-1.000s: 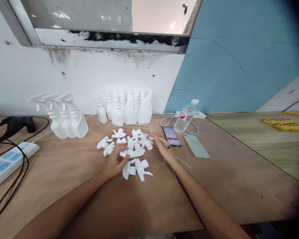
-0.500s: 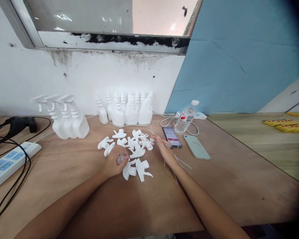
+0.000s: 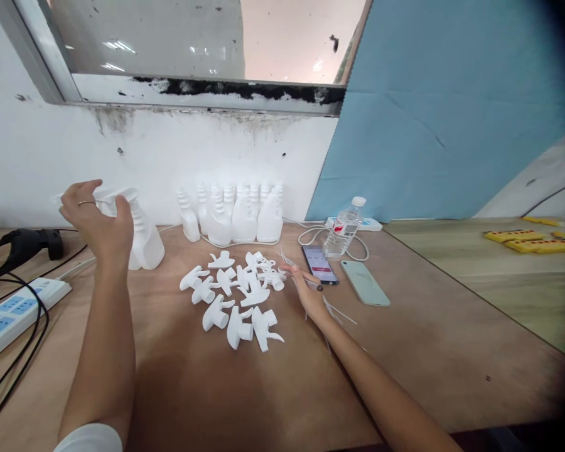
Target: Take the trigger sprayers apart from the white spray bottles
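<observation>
Evidently the white spray bottles with heads fitted [image 3: 145, 245] stand at the left rear of the table [image 3: 193, 392], near the wall [image 3: 160, 147], partly hidden by the left hand [image 3: 98, 229]; that hand is raised before their tops, its thumb and fingers spread apart and curved, a white head showing between them; whether the hand touches it, one cannot tell. Toward the middle lies a loose cluster of white trigger heads [image 3: 255, 298], turned various ways on the wood; at its right edge the right hand [image 3: 307, 293] pinches a slim brown pen-like tool [image 3: 314, 286], with thin pale tubes [image 3: 343, 314] beside and beneath the wrist. Behind the cluster, a group of headless white bottles [image 3: 269, 225] stands upright near the wall, a white cable [image 3: 245, 243] running along their front; to the right of the right hand lie a phone with a lit screen [image 3: 317, 260] and a pale green phone [image 3: 365, 282], near a clear capped bottle [image 3: 343, 229]; at the far left, a white power strip [image 3: 14, 306] sits under black cables [image 3: 36, 329], near a black device [image 3: 23, 248]; a blue sheet [image 3: 442, 125] hangs at the right; beyond the table's edge lie yellow objects [image 3: 527, 243].
</observation>
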The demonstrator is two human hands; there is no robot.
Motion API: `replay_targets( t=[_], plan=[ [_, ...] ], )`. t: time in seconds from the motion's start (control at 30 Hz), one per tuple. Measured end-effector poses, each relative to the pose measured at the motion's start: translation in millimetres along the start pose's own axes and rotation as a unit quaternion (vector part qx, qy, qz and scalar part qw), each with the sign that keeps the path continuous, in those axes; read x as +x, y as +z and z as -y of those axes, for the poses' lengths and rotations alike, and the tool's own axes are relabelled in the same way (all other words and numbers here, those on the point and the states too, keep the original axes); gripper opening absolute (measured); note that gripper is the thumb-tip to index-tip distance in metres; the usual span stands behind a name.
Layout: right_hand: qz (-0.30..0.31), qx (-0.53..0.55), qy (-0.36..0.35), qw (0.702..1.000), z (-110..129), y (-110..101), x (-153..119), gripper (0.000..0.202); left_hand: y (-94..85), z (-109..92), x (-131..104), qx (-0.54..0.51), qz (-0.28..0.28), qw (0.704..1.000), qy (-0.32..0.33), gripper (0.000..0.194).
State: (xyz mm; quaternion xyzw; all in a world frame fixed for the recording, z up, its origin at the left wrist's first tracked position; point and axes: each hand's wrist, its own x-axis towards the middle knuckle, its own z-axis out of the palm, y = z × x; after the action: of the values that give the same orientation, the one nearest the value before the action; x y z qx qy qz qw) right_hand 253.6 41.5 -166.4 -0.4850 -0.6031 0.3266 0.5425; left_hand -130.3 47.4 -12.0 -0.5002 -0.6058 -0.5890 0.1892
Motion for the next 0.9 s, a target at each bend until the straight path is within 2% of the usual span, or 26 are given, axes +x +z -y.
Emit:
replay_targets(
  t=[0.1,0.23,0.37,0.5,0.63,0.73,0.83,0.9],
  plan=[
    [-0.002,0.001,-0.007,1.000,-2,0,0,0.042,0.5,12,1,0.083,-0.014,0.996,0.035,0.054],
    [0.001,0.005,0.003,1.000,-1,1,-2,0.042,5.0,22,-2,0.124,0.032,0.991,0.046,0.053],
    [0.000,-0.013,-0.006,1.000,4,3,-5,0.042,5.9,32,-1,0.106,0.018,0.993,0.041,0.041],
    [0.004,-0.016,-0.034,0.999,10,6,-6,0.039,3.0,32,2,0.030,-0.013,0.999,0.013,0.025],
    [-0.011,-0.044,-0.097,0.994,19,7,-8,0.037,-0.4,16,4,-0.041,-0.022,0.999,-0.025,0.013],
    [-0.020,-0.050,-0.133,0.990,28,8,-11,0.036,-5.3,-5,2,-0.090,-0.027,0.996,-0.009,0.013],
    [-0.031,-0.036,-0.119,0.992,40,12,-12,0.038,-14.5,-33,-4,-0.176,-0.011,0.984,-0.011,0.017],
    [-0.019,-0.013,-0.080,0.997,52,19,-13,0.040,-21.5,-54,-11,-0.277,0.042,0.960,-0.029,0.019]
  ],
)
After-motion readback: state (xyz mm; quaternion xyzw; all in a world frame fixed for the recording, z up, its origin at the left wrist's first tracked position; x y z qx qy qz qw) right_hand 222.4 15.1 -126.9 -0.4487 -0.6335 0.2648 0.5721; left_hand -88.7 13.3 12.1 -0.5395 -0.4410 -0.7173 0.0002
